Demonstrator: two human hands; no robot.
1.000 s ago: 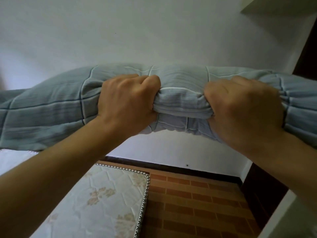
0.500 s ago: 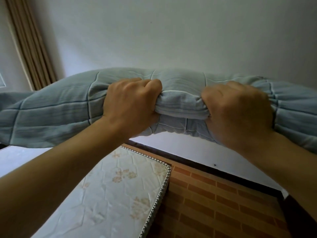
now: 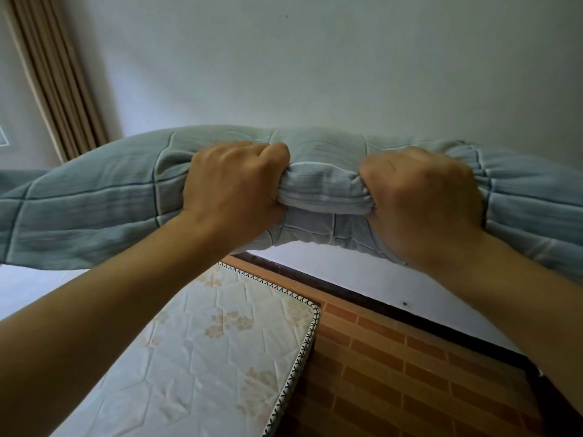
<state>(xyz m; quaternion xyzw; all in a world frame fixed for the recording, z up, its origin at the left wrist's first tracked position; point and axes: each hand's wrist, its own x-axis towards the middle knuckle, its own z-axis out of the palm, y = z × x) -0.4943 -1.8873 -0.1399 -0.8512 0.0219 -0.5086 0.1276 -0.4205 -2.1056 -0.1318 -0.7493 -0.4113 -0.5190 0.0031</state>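
A thick, bundled pale-blue quilt (image 3: 94,200) with thin dark and white check lines stretches across the whole view at chest height. My left hand (image 3: 233,190) grips a bunched fold of it left of centre, fingers curled tight. My right hand (image 3: 422,200) grips the same fold a short way to the right. Both ends of the quilt run out of frame. It hangs in the air above the bare mattress (image 3: 202,351).
The white quilted mattress with faded flower prints has a black-and-white stitched edge (image 3: 296,364) at its right. Right of it lies an orange brick-patterned floor (image 3: 410,380) with a dark skirting. A white wall (image 3: 315,64) is ahead, beige curtains (image 3: 53,77) at the left.
The view has swung left: the curtain and more of the mattress came into view, the dark furniture at the right left it. Both hands keep the same grip on the quilt.
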